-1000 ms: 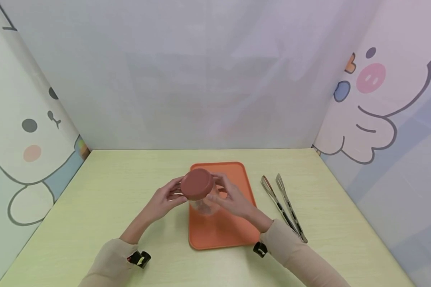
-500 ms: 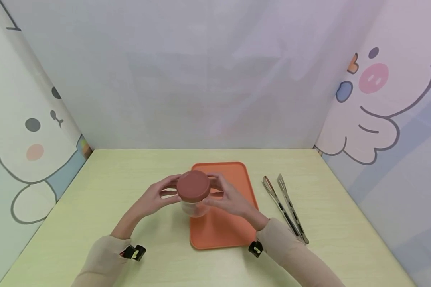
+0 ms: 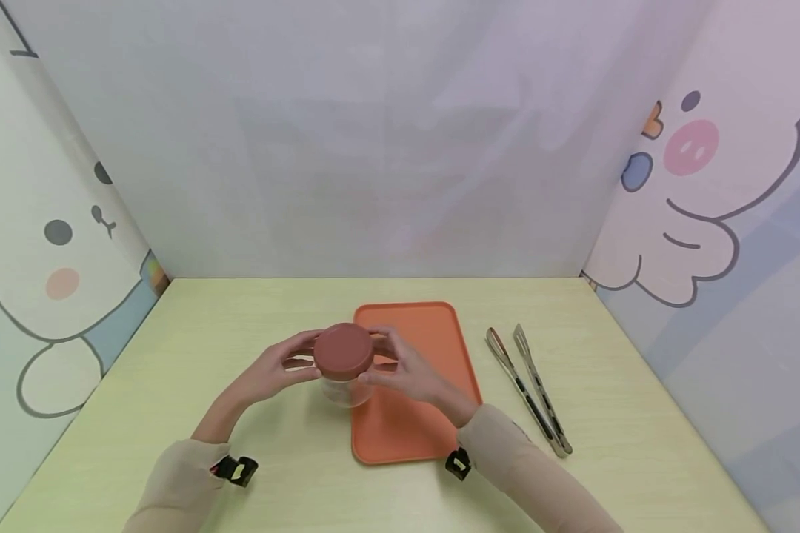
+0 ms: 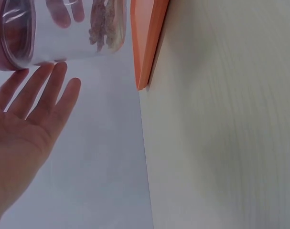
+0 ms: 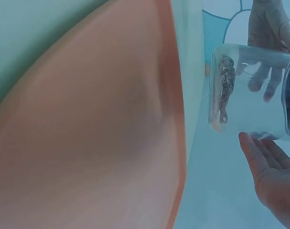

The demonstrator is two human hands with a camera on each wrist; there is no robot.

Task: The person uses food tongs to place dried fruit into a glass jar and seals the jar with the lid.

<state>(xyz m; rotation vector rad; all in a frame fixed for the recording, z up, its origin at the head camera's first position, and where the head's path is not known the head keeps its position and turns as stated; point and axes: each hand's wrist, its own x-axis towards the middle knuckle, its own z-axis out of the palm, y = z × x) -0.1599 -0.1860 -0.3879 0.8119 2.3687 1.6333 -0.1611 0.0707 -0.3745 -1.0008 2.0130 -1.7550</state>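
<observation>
A clear jar (image 3: pixel 347 394) with a dull red lid (image 3: pixel 344 349) is held upright between both hands in the head view. My left hand (image 3: pixel 270 374) has its thumb and fingertips on the lid's left side. Opposite it, the right hand (image 3: pixel 405 371) holds the right side with thumb and fingers spread around lid and neck. Small brownish, knobbly pieces (image 4: pixel 104 24) lie at the jar's bottom, showing through the wall in both wrist views. The jar overlaps the left edge of an orange tray (image 3: pixel 420 429); in the right wrist view, a gap separates its base from the tray edge.
Metal tongs (image 3: pixel 528 396) with black grip sections lie spread apart on the table right of the tray. A pale yellow-green table (image 3: pixel 240 311) carries everything. A grey-white back curtain (image 3: pixel 373 185) and printed cartoon side panels (image 3: pixel 680 222) enclose it.
Both hands have carried the jar leftward from over the tray to the tray's left edge. Its lid, tilted earlier, is more level now. Tray and tongs stay put.
</observation>
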